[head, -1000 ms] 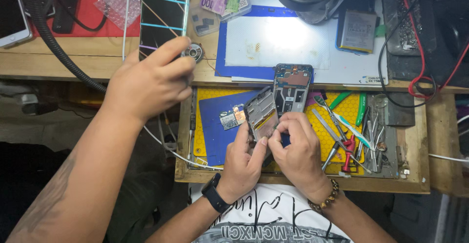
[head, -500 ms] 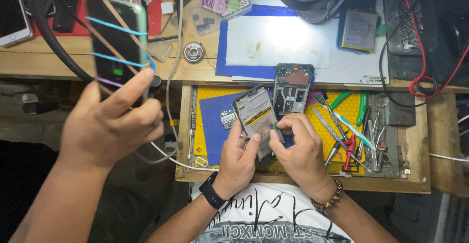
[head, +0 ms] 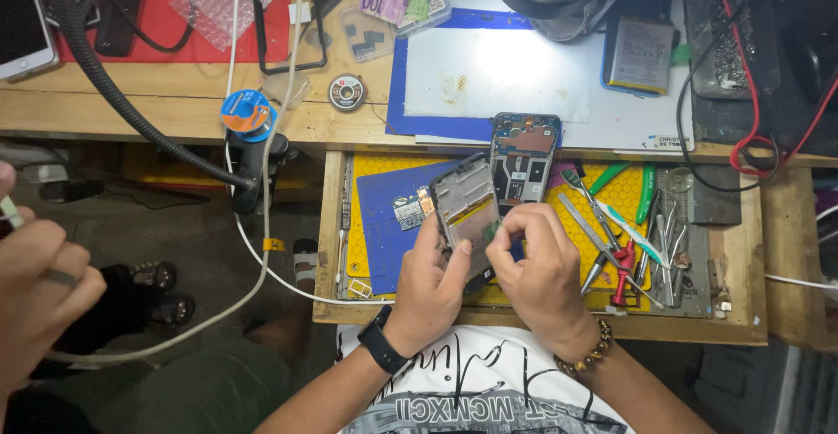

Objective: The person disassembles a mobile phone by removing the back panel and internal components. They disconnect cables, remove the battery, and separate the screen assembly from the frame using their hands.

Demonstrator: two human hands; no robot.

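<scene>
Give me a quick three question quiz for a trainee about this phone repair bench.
1. True or false: both hands, left hand and right hand, touch the phone frame.
2. The opened phone lies: A) left of the frame, B) just behind it, C) on the floor.
3. What colour is the honeycomb mat in the drawer?
Key: 1 true; 2 B; 3 yellow.
</scene>
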